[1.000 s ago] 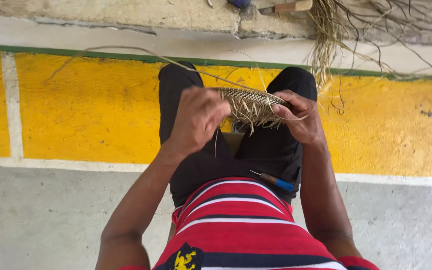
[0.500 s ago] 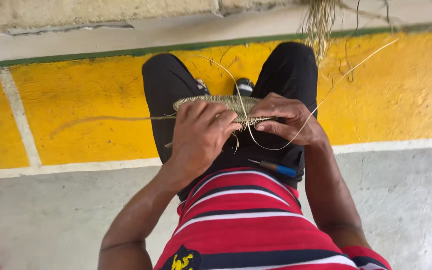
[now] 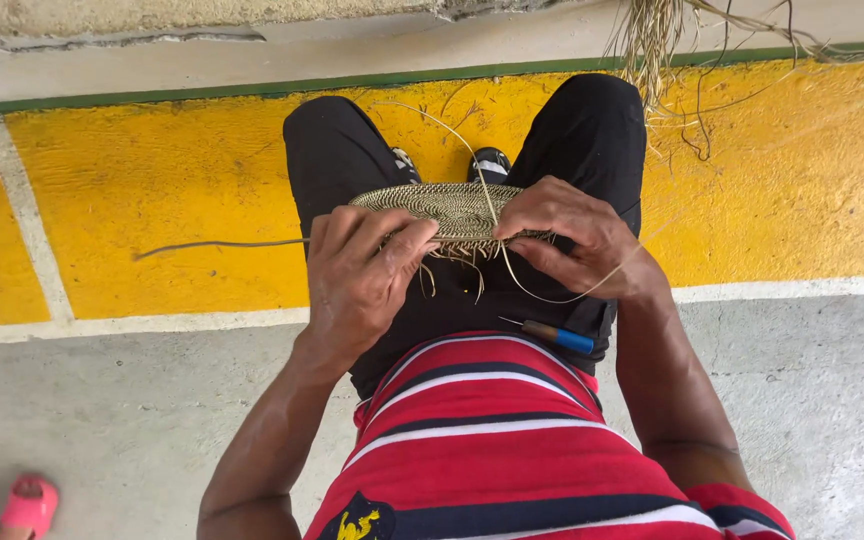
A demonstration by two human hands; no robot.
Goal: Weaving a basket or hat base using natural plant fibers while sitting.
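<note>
Head view: your left hand (image 3: 362, 265) pinches the coiled woven mat (image 3: 442, 205) at its 8 o'clock rim over your lap; your right hand (image 3: 577, 240) grips the 4 o'clock rim, fingers closed on a fibre strand (image 3: 552, 298). Keep that strand taut and each stitch tight against the coil.

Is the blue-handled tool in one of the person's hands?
No, the blue-handled tool lies on the lap, while both hands grip the woven disc.
</note>
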